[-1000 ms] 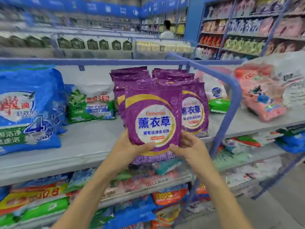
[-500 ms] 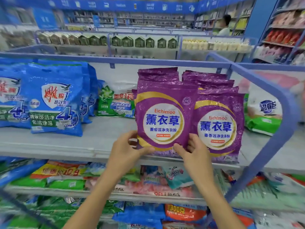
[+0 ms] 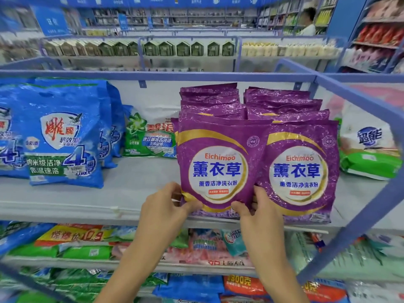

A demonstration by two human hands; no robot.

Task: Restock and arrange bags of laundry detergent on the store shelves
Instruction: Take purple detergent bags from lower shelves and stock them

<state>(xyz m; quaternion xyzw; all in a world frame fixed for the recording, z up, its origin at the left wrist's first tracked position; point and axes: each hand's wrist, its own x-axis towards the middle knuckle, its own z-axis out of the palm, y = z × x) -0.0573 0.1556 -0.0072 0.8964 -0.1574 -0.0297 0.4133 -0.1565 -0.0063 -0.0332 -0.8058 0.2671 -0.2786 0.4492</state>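
Observation:
A purple detergent bag [image 3: 218, 162] with a white round label stands upright at the front of the left purple stack on the grey shelf [image 3: 87, 200]. My left hand [image 3: 166, 206] pinches its lower left corner and my right hand [image 3: 258, 208] pinches its lower right corner. A second purple bag [image 3: 301, 169] stands just to its right, fronting another row of several purple bags [image 3: 282, 101] behind.
Big blue detergent bags [image 3: 63, 136] stand at the shelf's left, a green and white bag [image 3: 150, 136] lies behind the gap. A white and green bag [image 3: 369, 149] lies at right past the blue rail [image 3: 371, 110]. Lower shelves [image 3: 196, 267] hold more bags.
The view has swung left and closer. The held purple bag has been lowered onto the shelf front, beside the right purple bag; both hands keep their hold at its bottom corners.

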